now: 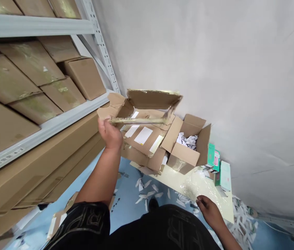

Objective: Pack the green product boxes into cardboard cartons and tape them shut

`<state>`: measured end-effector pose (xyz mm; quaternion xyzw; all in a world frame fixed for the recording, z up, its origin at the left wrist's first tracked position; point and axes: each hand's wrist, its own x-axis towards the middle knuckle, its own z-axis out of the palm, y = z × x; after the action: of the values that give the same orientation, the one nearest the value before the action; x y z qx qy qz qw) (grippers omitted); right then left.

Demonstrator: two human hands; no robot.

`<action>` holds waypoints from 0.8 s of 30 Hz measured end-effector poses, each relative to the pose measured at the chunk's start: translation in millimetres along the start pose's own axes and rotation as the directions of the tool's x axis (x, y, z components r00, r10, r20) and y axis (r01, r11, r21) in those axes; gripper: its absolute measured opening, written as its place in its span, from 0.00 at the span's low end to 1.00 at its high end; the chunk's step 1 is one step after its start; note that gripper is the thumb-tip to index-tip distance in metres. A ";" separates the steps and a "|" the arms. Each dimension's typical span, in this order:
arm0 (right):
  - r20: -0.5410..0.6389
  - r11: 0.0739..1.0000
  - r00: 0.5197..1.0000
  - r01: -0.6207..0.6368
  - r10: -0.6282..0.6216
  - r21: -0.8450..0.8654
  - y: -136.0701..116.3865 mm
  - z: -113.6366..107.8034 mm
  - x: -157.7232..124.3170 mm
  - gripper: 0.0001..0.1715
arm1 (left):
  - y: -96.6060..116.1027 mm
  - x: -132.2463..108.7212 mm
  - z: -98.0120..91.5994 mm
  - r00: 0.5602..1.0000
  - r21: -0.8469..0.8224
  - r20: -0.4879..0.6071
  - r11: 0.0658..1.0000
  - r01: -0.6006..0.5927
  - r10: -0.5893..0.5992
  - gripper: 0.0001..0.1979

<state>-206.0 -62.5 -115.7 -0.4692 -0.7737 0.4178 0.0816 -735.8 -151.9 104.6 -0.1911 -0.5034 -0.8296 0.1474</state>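
Note:
My left hand is closed on the edge of an open cardboard box, raised over the table with its flaps spread. Beneath it lies flattened cardboard bearing white labels. To the right stands a second open carton, with crumpled white paper inside. My right hand is low beside the table's front edge, fingers curled together. Whether anything sits in those fingers is hidden. Clear shiny plastic lies on the table just beyond them.
Green-and-white boxes stand on the right part of the cream table. A metal rack loaded with cartons is on the left. Paper scraps litter the blue floor, with a larger pile at right. A grey wall rises behind.

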 end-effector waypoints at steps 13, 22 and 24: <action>-0.174 0.917 0.982 0.133 -0.071 0.377 -25.7 -65.0 -90.9 0.33 | 116.8 -211.5 79.1 0.858 0.022 0.470 0.975 0.222 -0.206 0.23; -0.345 0.743 0.935 0.176 0.078 0.646 68.0 -121.0 -214.6 0.43 | 177.2 -427.6 156.7 0.688 -0.031 0.714 0.975 0.219 -0.132 0.21; -0.491 0.748 0.845 0.183 0.211 0.638 91.2 -132.7 -242.3 0.43 | 189.6 -476.0 162.6 0.600 0.001 0.785 0.967 0.253 -0.157 0.21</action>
<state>55.1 -160.2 -32.6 -0.5121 -0.5160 0.5176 0.4512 -204.9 -67.3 98.9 -0.4797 -0.4893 -0.7026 -0.1920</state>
